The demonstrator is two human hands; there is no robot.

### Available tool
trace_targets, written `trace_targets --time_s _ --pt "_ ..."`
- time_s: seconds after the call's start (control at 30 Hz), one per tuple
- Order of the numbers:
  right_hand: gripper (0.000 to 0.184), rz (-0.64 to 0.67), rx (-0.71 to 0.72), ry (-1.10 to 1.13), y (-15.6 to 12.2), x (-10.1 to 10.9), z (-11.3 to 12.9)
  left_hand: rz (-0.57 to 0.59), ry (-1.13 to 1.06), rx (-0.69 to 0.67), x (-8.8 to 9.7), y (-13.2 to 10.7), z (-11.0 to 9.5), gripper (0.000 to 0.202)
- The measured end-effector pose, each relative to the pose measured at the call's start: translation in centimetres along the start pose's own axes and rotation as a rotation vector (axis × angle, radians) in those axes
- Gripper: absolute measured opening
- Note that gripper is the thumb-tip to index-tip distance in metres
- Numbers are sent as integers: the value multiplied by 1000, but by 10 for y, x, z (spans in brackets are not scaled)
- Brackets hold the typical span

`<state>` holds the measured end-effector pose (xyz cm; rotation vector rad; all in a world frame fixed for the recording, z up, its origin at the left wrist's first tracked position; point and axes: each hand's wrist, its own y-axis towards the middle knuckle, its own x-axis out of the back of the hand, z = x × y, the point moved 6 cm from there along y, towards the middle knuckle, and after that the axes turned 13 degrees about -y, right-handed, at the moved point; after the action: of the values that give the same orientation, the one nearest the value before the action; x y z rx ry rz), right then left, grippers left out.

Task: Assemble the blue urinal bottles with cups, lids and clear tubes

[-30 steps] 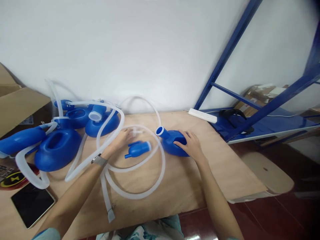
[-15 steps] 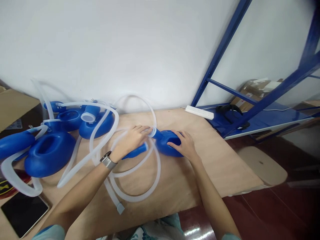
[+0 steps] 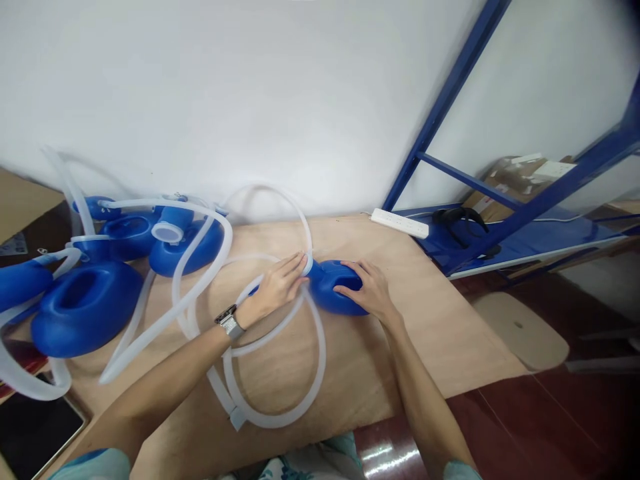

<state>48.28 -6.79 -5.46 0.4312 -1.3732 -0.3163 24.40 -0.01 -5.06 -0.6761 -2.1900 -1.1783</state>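
A blue plastic urinal bottle (image 3: 331,303) lies on the table, its neck turned left. My right hand (image 3: 373,290) grips its body from the right, thumb at the handle hollow and fingers over the far side. At the neck, my left hand (image 3: 280,283) has its fingers and thumb around the white cap (image 3: 309,264), partly hiding it. A translucent hose (image 3: 320,360) loops over the table below the hands, with a pale square end piece (image 3: 239,418). Under my left hand, another blue part is mostly hidden.
More blue urinal bottles (image 3: 100,320) with hoses crowd the left side. A dark-screened tablet (image 3: 35,433) lies at the lower left, near a cardboard box (image 3: 25,207). A white power strip (image 3: 400,223) sits by the blue shelf frame (image 3: 440,87). A beige stool (image 3: 520,333) stands to the right.
My left hand has turned and shifted lower around the cap, covering more of the blue part beneath. The hose loop has moved slightly down. My right hand keeps its hold.
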Motion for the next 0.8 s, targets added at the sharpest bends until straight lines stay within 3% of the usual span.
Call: trace_targets --time_s 0.17,0.3,0.4,0.63,0.8 --pt "64 9 -20 39 5 5 1 23 66 11 -5 -4 -8 59" --pt "68 3 -19 36 2 5 5 21 75 172 -8 8 -8 85" --pt "69 -12 -18 20 -2 4 8 38 59 307 -9 22 -3 92" --pt "69 -18 -22 35 -4 5 7 4 -78 285 -10 30 2 74" --pt "67 -19 -5 46 -4 8 9 60 -244 230 -12 36 12 61"
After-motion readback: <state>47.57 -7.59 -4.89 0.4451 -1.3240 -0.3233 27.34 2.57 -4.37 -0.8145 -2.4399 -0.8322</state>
